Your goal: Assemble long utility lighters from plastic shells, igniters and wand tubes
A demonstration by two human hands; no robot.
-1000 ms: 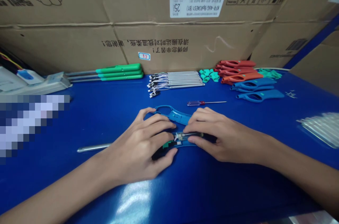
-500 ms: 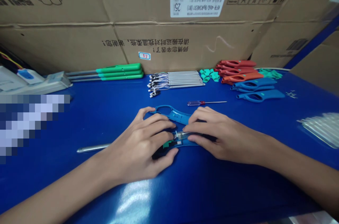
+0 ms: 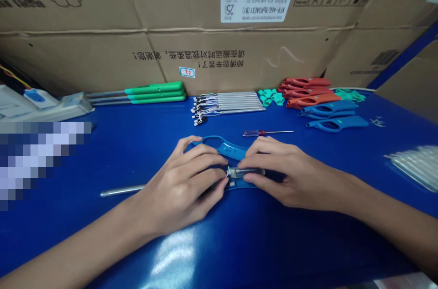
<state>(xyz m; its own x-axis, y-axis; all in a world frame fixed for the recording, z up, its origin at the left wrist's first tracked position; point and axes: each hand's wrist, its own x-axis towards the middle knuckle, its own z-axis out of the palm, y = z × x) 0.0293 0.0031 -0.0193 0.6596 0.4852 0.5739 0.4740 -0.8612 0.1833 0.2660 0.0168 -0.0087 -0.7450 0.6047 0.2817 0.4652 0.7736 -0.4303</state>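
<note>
A blue lighter half-shell [image 3: 239,184] lies on the blue table [image 3: 137,152], with a metal tube [image 3: 119,190] sticking out of it to the left. My left hand [image 3: 181,191] covers its left part, fingers pinched on small parts inside it. My right hand [image 3: 290,172] pinches a clear gas tank [image 3: 244,171] and holds it in the shell. A second blue shell [image 3: 226,145] with a finger loop lies just behind, between my two hands.
Behind lie a small red-handled screwdriver [image 3: 267,132], a row of metal tubes with wires [image 3: 229,102], green-handled lighters [image 3: 150,93], red shells [image 3: 306,90], blue shells [image 3: 333,116] and green caps [image 3: 270,96]. Clear parts [image 3: 415,166] sit far right. Cardboard boxes [image 3: 205,29] wall the back.
My left thumb and fingers have closed in toward the tank's left end, hiding the green part seen before. My right hand has barely shifted.
</note>
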